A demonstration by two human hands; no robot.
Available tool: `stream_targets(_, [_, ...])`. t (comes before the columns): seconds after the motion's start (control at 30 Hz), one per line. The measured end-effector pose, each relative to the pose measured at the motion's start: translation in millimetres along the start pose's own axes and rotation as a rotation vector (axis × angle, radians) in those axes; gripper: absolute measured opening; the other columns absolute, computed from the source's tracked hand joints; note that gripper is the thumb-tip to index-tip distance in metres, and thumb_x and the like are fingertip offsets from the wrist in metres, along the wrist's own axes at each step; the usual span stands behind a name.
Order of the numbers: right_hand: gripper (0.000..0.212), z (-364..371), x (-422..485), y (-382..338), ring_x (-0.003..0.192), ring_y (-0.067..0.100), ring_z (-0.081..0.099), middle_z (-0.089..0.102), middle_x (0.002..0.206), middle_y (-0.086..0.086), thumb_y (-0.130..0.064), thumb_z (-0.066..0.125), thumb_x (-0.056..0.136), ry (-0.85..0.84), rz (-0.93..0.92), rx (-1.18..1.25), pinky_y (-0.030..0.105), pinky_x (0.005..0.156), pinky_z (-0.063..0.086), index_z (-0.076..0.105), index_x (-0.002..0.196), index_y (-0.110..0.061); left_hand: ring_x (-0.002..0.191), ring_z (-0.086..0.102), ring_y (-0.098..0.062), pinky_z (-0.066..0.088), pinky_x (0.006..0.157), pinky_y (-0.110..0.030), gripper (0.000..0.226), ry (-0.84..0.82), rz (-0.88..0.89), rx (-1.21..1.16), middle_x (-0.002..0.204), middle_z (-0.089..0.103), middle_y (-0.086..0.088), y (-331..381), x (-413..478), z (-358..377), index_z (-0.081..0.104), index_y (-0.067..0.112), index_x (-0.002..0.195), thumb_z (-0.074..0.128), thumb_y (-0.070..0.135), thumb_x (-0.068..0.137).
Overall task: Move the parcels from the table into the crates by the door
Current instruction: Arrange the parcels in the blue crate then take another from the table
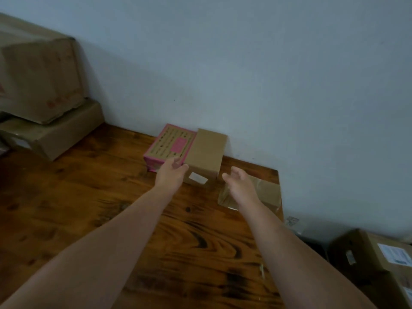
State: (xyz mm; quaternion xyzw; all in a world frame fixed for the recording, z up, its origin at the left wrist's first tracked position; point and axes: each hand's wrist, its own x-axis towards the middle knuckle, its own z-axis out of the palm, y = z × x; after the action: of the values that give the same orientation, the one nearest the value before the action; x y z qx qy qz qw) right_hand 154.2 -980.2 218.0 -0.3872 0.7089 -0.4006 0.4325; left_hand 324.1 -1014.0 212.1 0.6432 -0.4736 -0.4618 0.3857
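A plain brown cardboard parcel [206, 153] with a white label on its near face stands on the wooden table [93, 197] against the wall. A flat pink-edged box [170, 144] lies just left of it, touching it. My left hand [172, 172] reaches to the parcel's near left corner, fingers relaxed and touching it between the two boxes. My right hand [238, 181] hovers open just right of the parcel, apart from it, above a flat taped brown parcel [265, 194] at the table's right corner.
Large cardboard boxes [38, 81] are stacked at the table's far left, one [55, 134] under another. Beyond the table's right edge, lower down, more labelled cardboard boxes [379, 255] stand on the floor. A bare wall runs behind the table.
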Motion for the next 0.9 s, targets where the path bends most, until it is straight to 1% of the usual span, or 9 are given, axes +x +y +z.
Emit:
stream_targets(0.13, [0.061,18,38,-3,0.135,0.025,0.038,0.036,0.151,0.006,-0.028,0.057,0.095,0.027,0.030,-0.035,0.038,0.106,0.034,0.029,0.148,-0.020,0.128,0.043,-0.024,0.034,0.107,-0.037,0.051,-0.060,-0.034,0.004,0.141,0.046,-0.005,-4,35,9,0.038,0.018,0.141,0.054,0.027,0.094])
stream_targets(0.27, [0.073,34,71,-1,0.139,0.028,0.032,0.029,0.155,0.006,-0.030,0.059,0.093,0.047,0.104,-0.022,0.045,0.111,0.031,0.016,0.151,-0.021,0.134,0.036,-0.025,0.030,0.111,-0.042,0.058,-0.088,-0.039,0.008,0.145,0.041,-0.006,-9,64,19,0.029,0.020,0.146,0.055,0.025,0.094])
stream_targets(0.33, [0.075,39,83,1,0.138,0.029,0.033,0.030,0.154,0.007,-0.031,0.059,0.093,0.034,0.141,-0.028,0.043,0.110,0.031,0.015,0.152,-0.019,0.127,0.043,-0.025,0.037,0.103,-0.038,0.048,-0.105,-0.064,0.027,0.134,0.050,-0.006,-13,74,25,0.041,0.015,0.138,0.055,0.026,0.093])
stream_targets(0.4, [0.066,43,91,5,0.131,0.026,0.042,0.040,0.149,0.006,-0.031,0.059,0.092,-0.008,0.142,-0.064,0.039,0.103,0.038,0.029,0.148,-0.015,0.115,0.052,-0.023,0.042,0.093,-0.034,0.036,-0.130,-0.081,0.039,0.123,0.058,-0.005,-15,77,31,0.053,0.011,0.127,0.055,0.024,0.093])
stream_targets(0.5, [0.043,46,91,11,0.103,0.017,0.053,0.057,0.129,0.001,-0.026,0.057,0.093,-0.010,0.082,-0.108,0.030,0.082,0.041,0.049,0.134,-0.016,0.100,0.053,-0.015,0.043,0.083,-0.025,0.040,-0.138,-0.090,0.051,0.133,0.053,-0.008,-19,78,32,0.049,0.006,0.134,0.053,0.014,0.094])
stream_targets(0.6, [0.043,41,86,12,0.097,0.015,0.050,0.057,0.123,0.000,-0.025,0.057,0.093,0.021,0.081,-0.075,0.028,0.076,0.040,0.046,0.134,-0.020,0.113,0.050,-0.019,0.039,0.088,-0.024,0.045,-0.163,-0.114,-0.021,0.137,0.049,-0.008,-19,75,27,0.044,0.008,0.138,0.052,0.006,0.094])
stream_targets(0.67, [0.044,37,79,9,0.093,0.013,0.050,0.055,0.112,-0.005,-0.027,0.059,0.092,0.048,0.078,-0.009,0.025,0.068,0.041,0.045,0.133,-0.022,0.102,0.051,-0.013,0.041,0.082,-0.023,0.043,-0.173,-0.101,-0.108,0.129,0.053,-0.005,-16,65,24,0.047,0.014,0.135,0.053,0.004,0.093])
stream_targets(0.77, [0.046,32,63,1,0.099,0.012,0.051,0.052,0.109,-0.009,-0.030,0.064,0.089,0.065,0.040,0.103,0.028,0.079,0.042,0.046,0.130,-0.023,0.088,0.051,-0.001,0.037,0.062,-0.018,0.040,-0.176,-0.079,-0.214,0.116,0.058,0.003,-11,47,19,0.048,0.023,0.127,0.054,0.004,0.092])
stream_targets(0.9, [0.052,24,36,-12,0.112,0.014,0.052,0.055,0.122,-0.006,-0.036,0.065,0.088,0.026,-0.065,0.168,0.033,0.092,0.044,0.044,0.134,-0.025,0.080,0.051,0.008,0.042,0.053,-0.012,0.043,-0.144,-0.008,-0.258,0.096,0.057,0.021,-2,19,4,0.049,0.029,0.123,0.056,0.003,0.090])
